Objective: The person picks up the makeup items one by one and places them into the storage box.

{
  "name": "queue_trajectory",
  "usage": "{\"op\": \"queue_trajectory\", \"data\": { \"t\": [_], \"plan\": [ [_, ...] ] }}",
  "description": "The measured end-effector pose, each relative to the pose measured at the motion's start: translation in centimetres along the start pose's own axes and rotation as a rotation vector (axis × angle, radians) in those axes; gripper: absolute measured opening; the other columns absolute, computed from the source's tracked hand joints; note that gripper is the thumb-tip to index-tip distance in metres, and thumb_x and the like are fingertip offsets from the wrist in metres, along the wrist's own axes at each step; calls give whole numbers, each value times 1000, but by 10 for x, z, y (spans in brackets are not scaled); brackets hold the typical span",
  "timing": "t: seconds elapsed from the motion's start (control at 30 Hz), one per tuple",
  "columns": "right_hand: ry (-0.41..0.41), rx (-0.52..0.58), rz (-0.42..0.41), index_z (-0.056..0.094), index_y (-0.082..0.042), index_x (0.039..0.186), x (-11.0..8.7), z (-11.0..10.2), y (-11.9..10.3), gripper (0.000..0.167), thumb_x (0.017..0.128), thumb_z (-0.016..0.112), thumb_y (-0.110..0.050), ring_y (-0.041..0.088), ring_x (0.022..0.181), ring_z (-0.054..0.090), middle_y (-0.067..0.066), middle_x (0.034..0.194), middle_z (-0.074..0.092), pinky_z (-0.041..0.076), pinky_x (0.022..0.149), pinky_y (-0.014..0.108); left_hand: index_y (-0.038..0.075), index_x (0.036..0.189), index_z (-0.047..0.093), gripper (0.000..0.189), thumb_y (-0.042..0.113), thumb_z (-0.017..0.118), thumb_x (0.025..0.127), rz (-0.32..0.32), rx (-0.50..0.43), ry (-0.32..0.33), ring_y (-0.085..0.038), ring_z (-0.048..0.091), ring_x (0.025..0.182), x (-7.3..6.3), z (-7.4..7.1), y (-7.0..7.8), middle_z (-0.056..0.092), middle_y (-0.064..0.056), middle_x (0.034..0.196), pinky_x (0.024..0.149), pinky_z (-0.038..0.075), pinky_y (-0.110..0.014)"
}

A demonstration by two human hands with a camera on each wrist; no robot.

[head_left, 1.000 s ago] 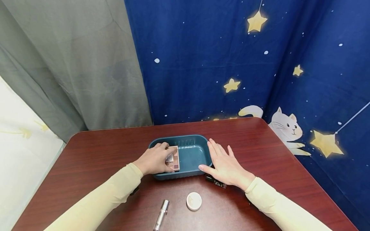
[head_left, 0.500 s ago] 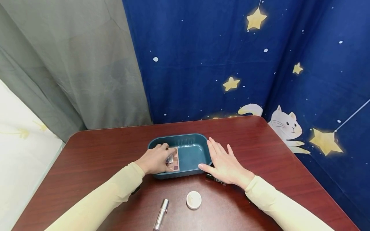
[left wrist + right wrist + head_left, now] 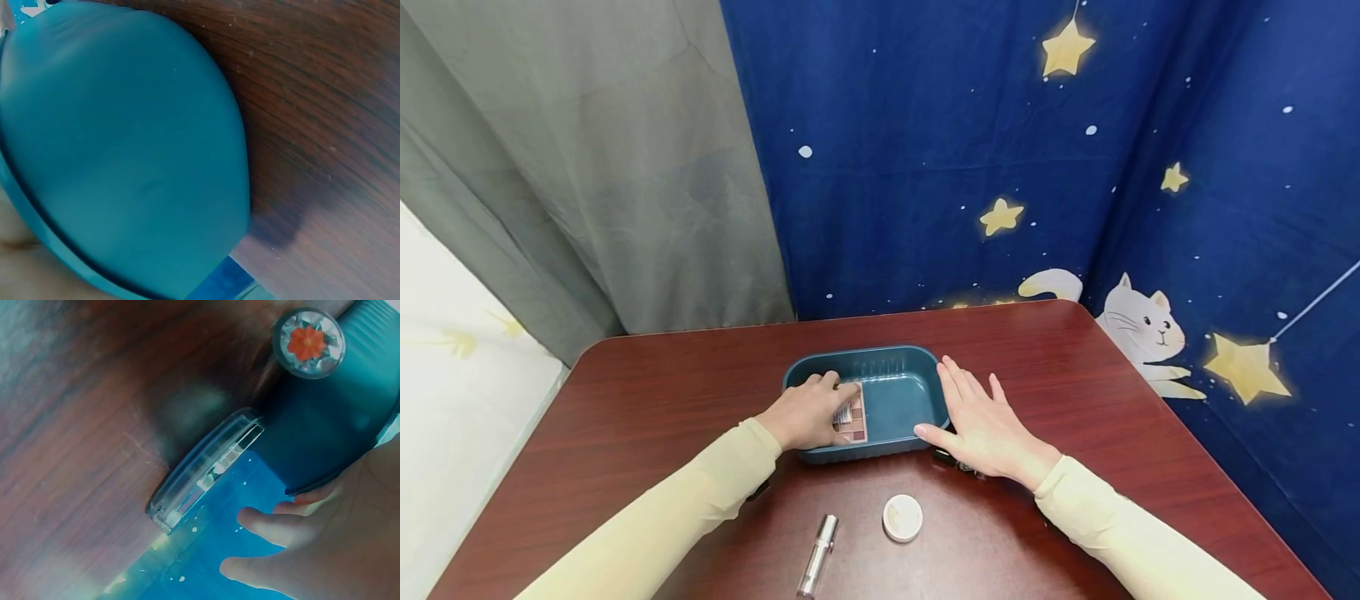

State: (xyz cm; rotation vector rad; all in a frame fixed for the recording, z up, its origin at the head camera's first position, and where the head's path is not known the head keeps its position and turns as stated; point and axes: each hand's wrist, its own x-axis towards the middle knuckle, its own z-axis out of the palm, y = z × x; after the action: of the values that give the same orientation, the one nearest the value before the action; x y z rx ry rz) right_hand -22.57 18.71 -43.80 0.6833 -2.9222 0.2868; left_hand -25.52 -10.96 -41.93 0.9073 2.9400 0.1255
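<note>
A teal plastic basin (image 3: 902, 410) sits in the middle of the table. My left hand (image 3: 805, 412) reaches over its left rim and holds an eyeshadow palette (image 3: 854, 422) inside, fingers at the far edge and thumb at the near edge. The palm hides the palette's left part. Flat against the right end of the basin lies my right hand (image 3: 985, 425), fingers extended and thumb over the near rim. The left wrist view is filled mostly by the basin's outer wall (image 3: 137, 137). In the right wrist view, the right hand's fingers (image 3: 269, 526) are spread beside the basin.
A silver tube (image 3: 817, 557) and a round white-lidded jar (image 3: 902, 518) are on the near table. A dark tube (image 3: 946, 457) lies partly beneath the right hand. The right wrist view shows a clear-edged case (image 3: 209, 472) and a round end with an orange flower (image 3: 307, 342).
The left hand has shifted very slightly, and the palette sits a little lower and flatter in the basin. The right hand keeps its place.
</note>
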Motion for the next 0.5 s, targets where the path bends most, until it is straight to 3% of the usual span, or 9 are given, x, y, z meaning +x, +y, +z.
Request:
{"op": "queue_trajectory", "data": {
  "t": [0.23, 0.5],
  "plan": [
    [-5, 7, 9, 17, -7, 162, 0, -3, 0, 106, 90, 31, -84, 28, 150, 24, 8, 167, 16, 13, 113, 68, 15, 145, 52, 81, 45, 86, 78, 10, 0, -14, -29, 53, 106, 3, -2, 1, 53, -15, 126, 82, 54, -48],
    [-5, 11, 3, 19, -6, 161, -1, -3, -2, 106, 90, 31, -84, 28, 150, 24, 9, 167, 18, 14, 112, 69, 16, 145, 50, 79, 43, 85, 80, -31, -27, -66, -30, 52, 109, 3, -3, 4, 52, -16, 131, 86, 54, -47]
  ]
}}
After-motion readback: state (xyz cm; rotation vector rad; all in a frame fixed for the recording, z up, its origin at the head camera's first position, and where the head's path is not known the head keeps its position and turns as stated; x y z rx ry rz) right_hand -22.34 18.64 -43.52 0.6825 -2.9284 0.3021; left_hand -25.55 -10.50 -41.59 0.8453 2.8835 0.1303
